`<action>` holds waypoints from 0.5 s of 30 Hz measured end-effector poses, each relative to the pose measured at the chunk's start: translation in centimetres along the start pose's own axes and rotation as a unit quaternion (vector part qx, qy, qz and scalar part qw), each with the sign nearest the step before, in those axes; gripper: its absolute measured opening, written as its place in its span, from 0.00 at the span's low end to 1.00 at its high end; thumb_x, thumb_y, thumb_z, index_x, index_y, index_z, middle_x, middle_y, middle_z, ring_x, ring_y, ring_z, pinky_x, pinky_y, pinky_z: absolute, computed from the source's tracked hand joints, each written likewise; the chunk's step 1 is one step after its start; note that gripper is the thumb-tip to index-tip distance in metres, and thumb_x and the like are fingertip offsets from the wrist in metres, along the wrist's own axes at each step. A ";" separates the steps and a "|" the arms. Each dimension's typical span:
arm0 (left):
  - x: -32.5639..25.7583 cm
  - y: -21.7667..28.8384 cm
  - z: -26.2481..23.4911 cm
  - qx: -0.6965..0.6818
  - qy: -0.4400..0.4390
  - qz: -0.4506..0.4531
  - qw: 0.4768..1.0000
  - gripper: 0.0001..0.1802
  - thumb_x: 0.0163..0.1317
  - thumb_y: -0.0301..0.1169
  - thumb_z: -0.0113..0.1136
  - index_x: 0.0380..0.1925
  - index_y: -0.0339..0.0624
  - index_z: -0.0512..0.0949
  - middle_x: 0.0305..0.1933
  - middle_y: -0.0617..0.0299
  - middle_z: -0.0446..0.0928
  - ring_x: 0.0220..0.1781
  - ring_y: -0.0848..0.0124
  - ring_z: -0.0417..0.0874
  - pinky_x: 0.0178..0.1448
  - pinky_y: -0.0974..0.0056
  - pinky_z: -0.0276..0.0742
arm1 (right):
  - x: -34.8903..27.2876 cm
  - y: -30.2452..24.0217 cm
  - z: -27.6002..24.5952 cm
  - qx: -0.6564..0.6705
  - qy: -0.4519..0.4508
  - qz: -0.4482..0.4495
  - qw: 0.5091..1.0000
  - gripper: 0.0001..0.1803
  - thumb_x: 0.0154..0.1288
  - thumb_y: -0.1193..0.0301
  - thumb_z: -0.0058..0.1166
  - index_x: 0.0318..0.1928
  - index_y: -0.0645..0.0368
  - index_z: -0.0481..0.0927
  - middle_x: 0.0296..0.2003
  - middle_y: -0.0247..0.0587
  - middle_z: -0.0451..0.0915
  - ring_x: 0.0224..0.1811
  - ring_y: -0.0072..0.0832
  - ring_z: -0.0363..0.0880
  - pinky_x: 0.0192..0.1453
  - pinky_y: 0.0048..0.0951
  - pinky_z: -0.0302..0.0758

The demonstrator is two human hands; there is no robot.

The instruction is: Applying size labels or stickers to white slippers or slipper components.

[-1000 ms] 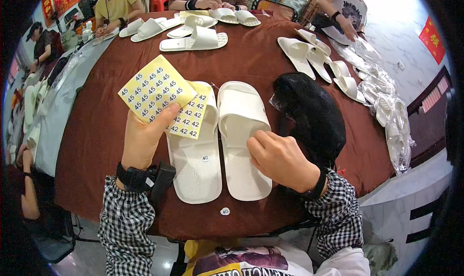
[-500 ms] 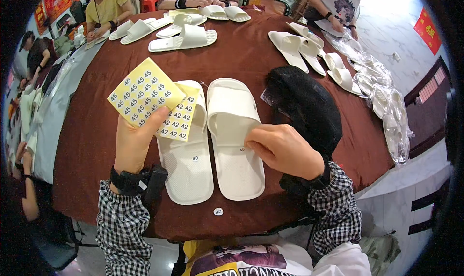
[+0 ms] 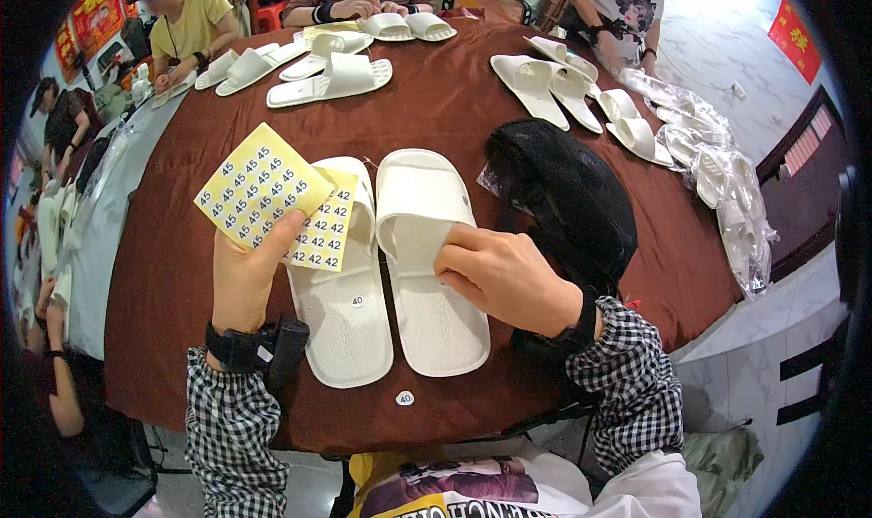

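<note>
In front of me a pair of white slippers lies side by side, the left slipper [image 3: 350, 355] and the right slipper [image 3: 445, 341], straps away from me. My left hand [image 3: 241, 277] pinches two yellow sheets of round number stickers, the upper sheet [image 3: 263, 187] overlapping the lower sheet [image 3: 325, 232], above the left slipper. With fingertips pinched together, my right hand [image 3: 518, 277] is at the right slipper's insole, over a small round sticker [image 3: 442, 284] that is mostly hidden. Another round sticker [image 3: 357, 302] sits on the left insole.
A loose round sticker [image 3: 405, 398] lies on the brown tablecloth [image 3: 218, 336] near the front edge. A black mesh item [image 3: 572, 200] lies right of the slippers. More white slippers [image 3: 341, 78] stand farther back, some plastic-wrapped [image 3: 727, 182] along the right edge. Other people sit around.
My right fingers have closed over the sticker on the right insole, covering most of it. The whole view has shifted slightly; my left hand still holds the sheets.
</note>
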State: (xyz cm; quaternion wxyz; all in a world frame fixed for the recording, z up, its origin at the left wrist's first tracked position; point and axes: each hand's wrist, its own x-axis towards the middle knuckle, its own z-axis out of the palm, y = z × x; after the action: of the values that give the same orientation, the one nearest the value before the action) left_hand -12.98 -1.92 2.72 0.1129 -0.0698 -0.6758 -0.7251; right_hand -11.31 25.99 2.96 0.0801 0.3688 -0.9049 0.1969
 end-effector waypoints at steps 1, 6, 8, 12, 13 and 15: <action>0.0 0.0 0.0 0.000 -0.001 0.000 1.000 0.14 0.63 0.25 0.63 0.48 0.34 0.79 0.43 0.55 0.84 0.41 0.73 0.87 0.43 0.71 0.83 | 0.0 0.0 0.0 0.000 0.000 0.001 1.000 0.04 0.62 0.72 0.54 0.33 0.59 0.75 0.33 0.43 0.75 0.33 0.42 0.80 0.34 0.41 0.80; 0.0 -0.3 -0.2 0.010 0.002 -0.005 1.000 0.14 0.63 0.25 0.63 0.49 0.34 0.79 0.44 0.55 0.84 0.41 0.73 0.87 0.43 0.71 0.82 | 0.2 0.0 0.2 -0.032 -0.008 0.004 0.999 0.06 0.61 0.73 0.57 0.33 0.60 0.74 0.34 0.41 0.75 0.32 0.38 0.80 0.33 0.36 0.79; 0.0 -0.3 0.0 0.012 0.003 -0.004 1.000 0.14 0.63 0.26 0.63 0.49 0.33 0.79 0.44 0.55 0.84 0.41 0.73 0.87 0.43 0.71 0.83 | 0.1 0.1 0.1 -0.039 -0.006 0.003 0.999 0.06 0.61 0.73 0.57 0.33 0.60 0.74 0.34 0.41 0.75 0.32 0.38 0.80 0.33 0.36 0.79; 0.1 -0.2 0.2 0.012 0.007 -0.005 1.000 0.14 0.63 0.26 0.63 0.48 0.33 0.79 0.44 0.55 0.84 0.41 0.73 0.87 0.42 0.71 0.83 | 0.1 0.1 0.1 -0.050 -0.006 0.006 0.999 0.06 0.60 0.73 0.57 0.33 0.60 0.74 0.33 0.41 0.74 0.31 0.37 0.80 0.32 0.36 0.79; 0.1 -0.2 0.2 0.013 0.008 -0.006 1.000 0.14 0.63 0.26 0.63 0.48 0.33 0.79 0.44 0.55 0.84 0.41 0.73 0.87 0.42 0.71 0.83 | 0.1 0.1 0.1 -0.049 -0.006 0.005 0.999 0.06 0.60 0.73 0.57 0.33 0.60 0.74 0.33 0.41 0.74 0.31 0.37 0.80 0.32 0.36 0.79; 0.1 -0.2 0.1 0.019 0.008 -0.005 1.000 0.15 0.63 0.26 0.64 0.48 0.33 0.79 0.44 0.55 0.84 0.41 0.73 0.87 0.42 0.71 0.83 | 0.2 0.0 0.1 -0.050 -0.008 0.001 0.999 0.05 0.60 0.74 0.57 0.33 0.60 0.74 0.33 0.41 0.74 0.31 0.37 0.80 0.32 0.35 0.78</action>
State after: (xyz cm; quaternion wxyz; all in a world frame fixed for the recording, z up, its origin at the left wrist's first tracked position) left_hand -13.09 -1.86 2.58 0.1155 -0.0584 -0.6889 -0.7132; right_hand -11.46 25.83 2.89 0.0915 0.3650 -0.9145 0.1485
